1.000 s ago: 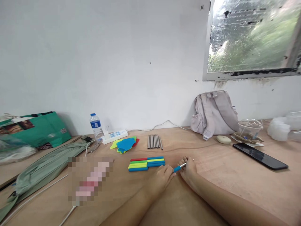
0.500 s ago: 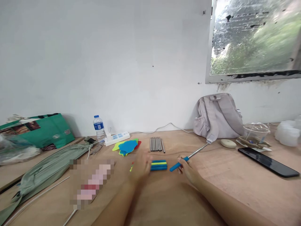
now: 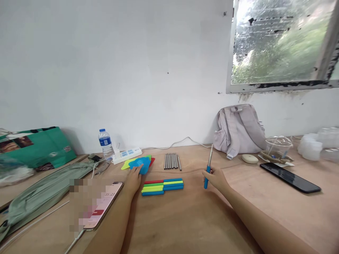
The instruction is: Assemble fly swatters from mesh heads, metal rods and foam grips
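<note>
My right hand point(image 3: 215, 177) is closed round the blue handle of a metal rod point(image 3: 209, 162), held nearly upright above the wooden table point(image 3: 201, 218). My left hand point(image 3: 134, 179) reaches forward with its fingers stretched out, its tips on the blue piece of a stack of coloured flat plastic shapes point(image 3: 140, 163). Between the hands lie several coloured sleeves point(image 3: 162, 186) in red, green, yellow and blue. Behind them is a row of several bare metal rods point(image 3: 172, 161).
A phone point(image 3: 102, 206) on a cable lies near left. A green pouch point(image 3: 39, 194), green bag point(image 3: 31, 146), water bottle point(image 3: 105, 143) and power strip point(image 3: 126, 154) stand left. A pale backpack point(image 3: 239, 129), plastic cup point(image 3: 279, 146), black phone point(image 3: 290, 177) are right.
My right hand has swung the rod from lying low to nearly upright. My left hand let go of the rod's handle and moved left and forward onto the plastic shapes.
</note>
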Motion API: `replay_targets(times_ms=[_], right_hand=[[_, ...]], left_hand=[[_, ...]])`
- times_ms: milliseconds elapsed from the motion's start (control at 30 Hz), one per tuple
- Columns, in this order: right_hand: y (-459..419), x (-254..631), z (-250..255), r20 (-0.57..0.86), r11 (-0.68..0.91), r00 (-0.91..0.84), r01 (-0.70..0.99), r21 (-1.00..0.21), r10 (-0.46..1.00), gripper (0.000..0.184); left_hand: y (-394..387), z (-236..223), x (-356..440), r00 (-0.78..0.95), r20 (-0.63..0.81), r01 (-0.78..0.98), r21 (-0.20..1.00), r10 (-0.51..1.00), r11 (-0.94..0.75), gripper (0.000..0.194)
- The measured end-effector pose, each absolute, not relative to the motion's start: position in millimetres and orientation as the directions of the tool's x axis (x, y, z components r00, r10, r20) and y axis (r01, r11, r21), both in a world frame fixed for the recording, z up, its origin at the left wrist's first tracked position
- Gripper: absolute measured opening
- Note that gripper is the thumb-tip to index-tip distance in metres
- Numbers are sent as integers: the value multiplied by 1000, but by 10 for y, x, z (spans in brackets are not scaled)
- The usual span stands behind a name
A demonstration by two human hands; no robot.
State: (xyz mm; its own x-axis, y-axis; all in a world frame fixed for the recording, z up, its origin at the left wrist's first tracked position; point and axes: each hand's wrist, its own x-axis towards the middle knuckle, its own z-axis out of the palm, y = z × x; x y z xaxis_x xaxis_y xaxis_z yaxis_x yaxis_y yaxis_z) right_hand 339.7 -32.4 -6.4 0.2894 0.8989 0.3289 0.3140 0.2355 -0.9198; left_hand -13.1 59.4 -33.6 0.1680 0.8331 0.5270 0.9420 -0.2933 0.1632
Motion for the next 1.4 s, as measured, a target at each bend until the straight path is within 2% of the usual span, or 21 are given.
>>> replay_targets(times_ms=[100, 200, 300, 367, 433, 500, 533, 600, 667, 833, 1033, 1400], right_hand=[[-322, 3444, -55, 428, 287, 230, 466, -837, 874, 17], [-309, 3493, -66, 492, 330, 157, 566, -756, 856, 18], [-312, 3511, -72, 493, 377, 61, 566, -733, 868, 12], [-327, 3496, -68, 498, 412, 10, 548, -728, 867, 6], [-346, 3466, -65, 524, 461, -50, 549, -697, 851, 9], [-365, 3429, -70, 540, 503, -118, 568, -652, 833, 18], [-374, 3412, -75, 541, 517, -151, 580, -629, 827, 21], [-394, 3380, -87, 540, 542, -210, 609, -580, 815, 24], [-413, 3358, -92, 540, 556, -249, 637, -534, 804, 24], [-424, 3375, -77, 564, 517, -203, 709, -479, 801, 28], [-392, 3484, -54, 607, 513, -156, 715, -475, 780, 25], [-435, 3459, -22, 584, 591, -287, 679, -436, 760, 24]], left_hand=[[611, -304, -132, 180, 579, 911, 207, 795, -357, 37], [589, -249, -120, 132, 681, 835, 316, 720, -451, 33], [481, -143, -50, 62, 758, 777, 371, 649, -508, 35], [361, -50, 58, -36, 778, 720, 455, 627, -523, 35], [225, 41, 220, -246, 728, 557, 647, 640, -521, 33], [104, 110, 419, -426, 567, 244, 822, 705, -514, 31], [55, 130, 520, -444, 475, 57, 861, 760, -506, 30], [-13, 140, 703, -392, 317, -258, 863, 864, -434, 30], [-45, 109, 835, -320, 244, -378, 853, 915, -360, 30], [-41, -15, 936, -304, 220, -330, 888, 927, -319, 27], [-21, -16, 893, -424, 48, -353, 911, 905, -214, 23], [-38, -27, 852, -312, 108, -321, 923, 944, -211, 27]])
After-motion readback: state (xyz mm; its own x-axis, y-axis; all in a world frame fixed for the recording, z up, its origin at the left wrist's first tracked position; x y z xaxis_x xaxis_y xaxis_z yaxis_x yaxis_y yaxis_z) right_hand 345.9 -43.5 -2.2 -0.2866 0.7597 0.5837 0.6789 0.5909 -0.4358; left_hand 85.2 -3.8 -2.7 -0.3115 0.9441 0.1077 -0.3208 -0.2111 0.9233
